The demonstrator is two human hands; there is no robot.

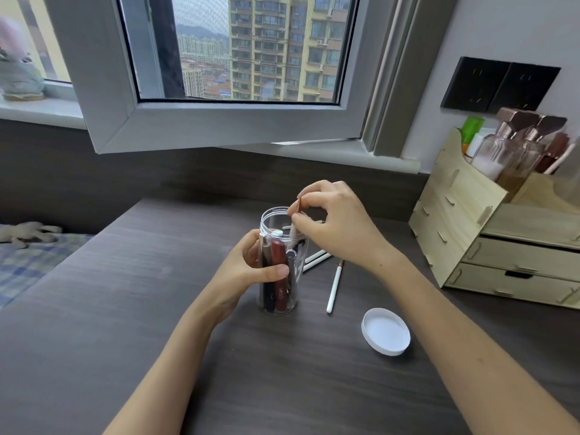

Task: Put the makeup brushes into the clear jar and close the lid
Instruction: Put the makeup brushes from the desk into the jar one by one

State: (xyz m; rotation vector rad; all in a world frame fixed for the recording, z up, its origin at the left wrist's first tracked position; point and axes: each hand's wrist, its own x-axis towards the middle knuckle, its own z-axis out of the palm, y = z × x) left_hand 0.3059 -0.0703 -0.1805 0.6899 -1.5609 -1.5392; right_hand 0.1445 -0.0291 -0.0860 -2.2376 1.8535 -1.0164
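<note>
1. Clear jar (279,293) is standing upright, lid off, on the dark wood-grain desk (125,309), just below the middle of the frame.
2. Left hand (248,271) is wrapping around the jar's left side, thumb pressing across the front wall; the hand is clamped on the jar.
3. Right hand (335,224) is hovering over the jar mouth, thumb and fingers pinched together on a white-handled makeup brush (294,229); the handle is pointing down inside the rim and the metal ferrule is showing above the fingertips.
4. Jar is already holding a dark red tube (280,277), a black tube and a silver-tipped item, all standing on end.
5. Two white brush handles (317,258) are lying side by side on the desk just right of the jar, partly hidden behind it.
6. A third loose brush (334,287) is lying further right, running towards the lower edge.
7. White lid (386,331) is resting on the desk at lower right, well apart from the jar.
8. Wooden drawer organiser (489,246) with bottles is sitting at the right edge.
</note>
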